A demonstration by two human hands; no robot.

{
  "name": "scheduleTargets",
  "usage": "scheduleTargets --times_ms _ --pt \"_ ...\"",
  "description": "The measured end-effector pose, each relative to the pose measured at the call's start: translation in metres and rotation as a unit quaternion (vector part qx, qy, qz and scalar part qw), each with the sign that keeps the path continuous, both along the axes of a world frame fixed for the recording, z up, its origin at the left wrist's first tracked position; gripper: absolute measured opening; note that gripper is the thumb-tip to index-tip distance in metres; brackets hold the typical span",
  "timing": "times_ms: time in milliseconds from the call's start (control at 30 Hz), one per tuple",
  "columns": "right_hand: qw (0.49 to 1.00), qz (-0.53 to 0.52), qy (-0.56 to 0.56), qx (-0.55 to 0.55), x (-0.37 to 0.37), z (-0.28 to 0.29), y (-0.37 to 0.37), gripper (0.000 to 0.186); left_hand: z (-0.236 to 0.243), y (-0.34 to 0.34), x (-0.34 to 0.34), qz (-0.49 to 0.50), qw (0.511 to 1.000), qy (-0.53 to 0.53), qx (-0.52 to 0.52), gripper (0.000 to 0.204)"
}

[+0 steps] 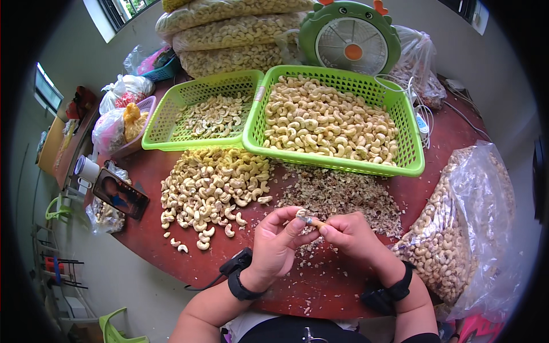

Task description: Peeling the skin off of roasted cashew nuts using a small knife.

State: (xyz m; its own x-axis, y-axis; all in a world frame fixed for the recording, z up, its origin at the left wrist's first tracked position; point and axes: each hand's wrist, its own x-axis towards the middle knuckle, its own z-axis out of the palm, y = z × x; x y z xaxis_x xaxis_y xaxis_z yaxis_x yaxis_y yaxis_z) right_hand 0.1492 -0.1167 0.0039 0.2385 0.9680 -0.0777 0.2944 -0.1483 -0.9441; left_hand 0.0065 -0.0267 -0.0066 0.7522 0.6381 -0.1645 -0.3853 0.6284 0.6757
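Observation:
My left hand [274,246] pinches a cashew nut [301,213] between thumb and fingers, above the near part of the red table. In my right hand [355,235] is a small knife [314,222] with a light wooden handle, its short blade against the nut. Beyond my hands lies a heap of brownish skin scraps [343,197]. To the left of it spreads a loose pile of cashews [211,183]. A green basket [337,162] full of pale cashews stands behind the scraps, and a second green basket [191,142] with fewer nuts adjoins it.
At the right sits a large clear bag of cashews [440,243]. A green fan [394,48] and stacked nut bags [229,31] stand at the back. On the left are a propped phone [119,193], a white cup [86,169] and a pink basket [143,123]. The table [171,260] is red.

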Motion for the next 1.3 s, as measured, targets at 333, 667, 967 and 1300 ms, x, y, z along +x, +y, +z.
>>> scheduleTargets --times_ms 333,667,967,1300 --pt "1.0 0.001 0.013 0.007 0.003 -0.001 0.001 0.033 -0.002 -0.013 0.006 0.064 0.997 -0.031 0.043 0.015" --pt "0.998 -0.045 0.049 -0.003 0.014 -0.008 -0.001 0.037 0.001 -0.005 0.007 0.035 0.998 -0.034 0.035 0.015" --pt "0.995 -0.087 -0.008 0.04 0.024 -0.004 -0.005 0.038 0.097 0.02 -0.021 0.371 0.725 -0.129 0.566 0.021" --pt "0.993 -0.095 -0.061 0.041 0.022 0.003 -0.005 0.036 0.022 0.075 -0.006 -0.064 0.547 0.444 0.706 0.015"
